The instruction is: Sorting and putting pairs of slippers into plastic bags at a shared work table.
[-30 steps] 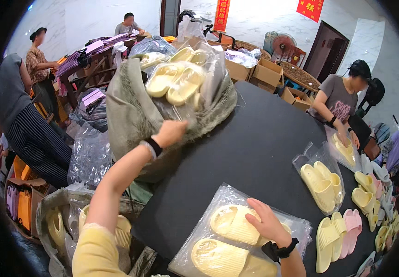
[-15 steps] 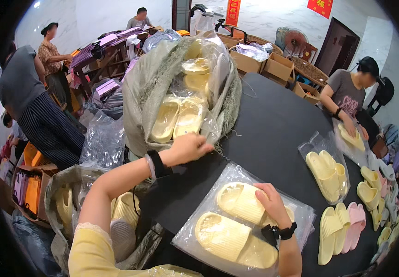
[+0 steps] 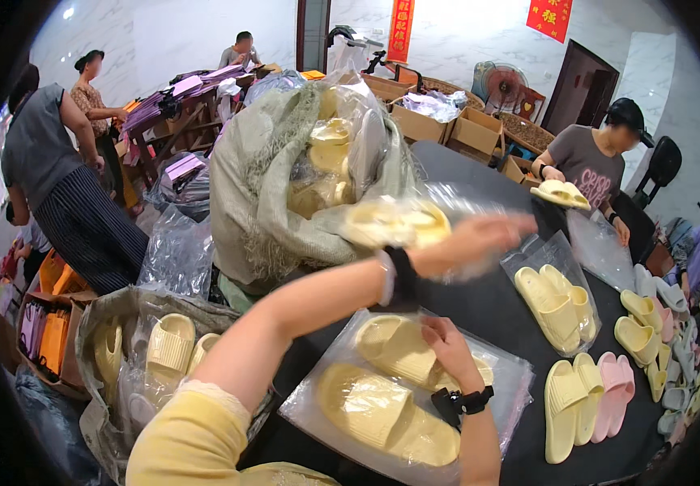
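My left hand (image 3: 480, 243), smeared by motion, reaches across the table to the right. A blurred bagged pair of pale yellow slippers (image 3: 394, 223) trails beside it, in front of the open woven sack (image 3: 257, 178). The hand appears to grip the bag, though its fingers are unclear. My right hand (image 3: 451, 352) presses its closed fingers on the upper slipper of another pair of yellow slippers (image 3: 366, 405) in clear plastic. That pair lies flat on a stack of clear bags (image 3: 508, 389) close to me. More bagged yellow slippers (image 3: 330, 158) show inside the sack's mouth.
On the black table (image 3: 467, 182), a bagged yellow pair (image 3: 557, 308), loose yellow slippers (image 3: 569, 405) and pink slippers (image 3: 612, 397) lie to the right. A second sack (image 3: 95, 320) stands low left. Across the table a co-worker (image 3: 589, 162) holds yellow slippers; several people stand or sit farther back.
My left hand has swung right, away from the sack's mouth, and a bagged yellow pair has come out with it. My right hand stays on its pair. The co-worker has raised a yellow pair off the bag.
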Demonstrator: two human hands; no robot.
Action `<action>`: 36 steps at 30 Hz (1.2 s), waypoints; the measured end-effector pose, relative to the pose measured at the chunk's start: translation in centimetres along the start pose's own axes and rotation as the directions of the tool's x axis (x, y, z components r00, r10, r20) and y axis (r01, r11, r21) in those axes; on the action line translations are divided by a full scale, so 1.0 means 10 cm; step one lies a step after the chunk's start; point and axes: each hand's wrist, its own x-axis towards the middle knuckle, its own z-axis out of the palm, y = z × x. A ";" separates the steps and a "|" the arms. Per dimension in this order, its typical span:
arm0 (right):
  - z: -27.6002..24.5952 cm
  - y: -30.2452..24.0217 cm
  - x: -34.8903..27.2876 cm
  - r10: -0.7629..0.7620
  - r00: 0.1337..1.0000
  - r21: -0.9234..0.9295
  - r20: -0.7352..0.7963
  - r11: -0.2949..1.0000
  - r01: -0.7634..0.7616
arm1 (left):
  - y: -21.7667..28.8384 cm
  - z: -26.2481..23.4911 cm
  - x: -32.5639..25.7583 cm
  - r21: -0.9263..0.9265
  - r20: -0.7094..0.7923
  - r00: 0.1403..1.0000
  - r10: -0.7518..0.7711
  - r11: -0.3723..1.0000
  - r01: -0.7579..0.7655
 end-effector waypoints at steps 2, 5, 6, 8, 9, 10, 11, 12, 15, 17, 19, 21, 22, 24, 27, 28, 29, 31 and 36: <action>0.01 -0.05 -0.01 -0.027 1.000 -0.122 -0.009 0.992 0.026 | -0.25 0.24 -0.02 0.071 0.352 0.894 -0.279 0.960 0.272; -0.02 0.06 0.00 -0.039 0.999 -0.048 0.028 0.998 0.041 | -0.70 0.42 -0.22 0.394 0.427 0.627 -0.652 0.758 0.520; -0.01 0.05 0.02 -0.050 0.998 -0.051 0.025 0.997 0.051 | -0.74 0.30 -0.28 0.428 0.530 0.656 -0.537 0.838 0.340; 0.01 0.16 0.02 -0.058 0.998 -0.080 -0.013 0.995 0.057 | -0.62 0.13 -0.31 0.593 0.375 0.631 -0.679 0.699 0.400; 0.06 0.20 0.00 -0.182 0.975 -0.312 -0.129 0.941 0.134 | -0.61 0.02 -0.38 0.573 0.363 0.695 -0.620 0.737 0.358; 0.08 0.23 0.00 -0.178 0.975 -0.306 -0.135 0.943 0.129 | -0.59 -0.09 -0.46 0.553 0.350 0.753 -0.557 0.772 0.314; 0.04 0.21 0.03 -0.117 0.975 -0.075 -0.190 0.992 0.104 | -0.36 -0.09 -0.50 0.632 0.344 0.773 -0.533 0.741 0.230; 0.00 0.22 0.05 -0.052 0.972 0.159 -0.230 0.983 0.090 | -0.08 -0.05 -0.57 0.754 0.278 0.773 -0.569 0.628 0.191; -0.06 0.24 0.11 0.129 0.893 0.465 -0.431 0.880 0.097 | 0.53 -0.26 -0.80 0.535 0.302 0.780 -0.548 0.774 0.337; -0.18 0.20 0.07 0.340 0.835 0.814 -0.432 0.546 0.198 | 0.59 -0.56 -0.95 0.644 -0.068 0.891 -0.448 0.663 0.382; -0.23 0.31 0.11 0.363 0.775 0.798 -0.517 0.532 0.283 | 0.36 -1.02 -1.15 0.883 -0.177 0.952 -0.250 0.386 0.265; -0.20 0.27 0.15 0.370 0.733 0.761 -0.571 0.574 0.304 | 0.09 -1.26 -1.34 0.926 -0.241 0.898 -0.367 0.191 0.326; -0.21 0.24 0.13 0.371 0.716 0.750 -0.591 0.579 0.318 | -0.03 -1.24 -1.31 0.887 -0.272 0.830 -0.487 0.207 0.412; -0.24 0.19 0.11 0.386 0.836 0.810 -0.391 0.575 0.114 | -0.27 -1.04 -1.19 0.759 -0.289 0.775 -0.562 0.359 0.543; -0.31 0.39 0.15 0.250 0.945 0.864 -0.210 0.499 0.060 | -0.65 -0.92 -0.86 0.499 -0.283 0.516 -0.809 0.335 0.799; -0.28 0.42 0.15 0.247 0.945 0.861 -0.216 0.504 0.065 | -0.77 -0.91 -0.81 0.438 -0.305 0.435 -0.847 0.281 0.854; -0.25 0.41 0.13 0.248 0.916 0.848 -0.316 0.507 0.156 | -0.82 -0.74 -0.70 0.391 -0.285 0.516 -0.808 0.394 0.832; -0.15 0.20 0.11 0.247 0.836 0.807 -0.490 0.491 0.328 | -0.85 -0.59 -0.51 0.363 -0.090 0.532 -0.842 0.470 0.804; -0.23 0.22 0.06 0.099 0.636 0.453 -0.766 0.785 0.423 | -0.97 -0.21 -0.37 0.298 0.088 0.726 -0.683 0.713 0.635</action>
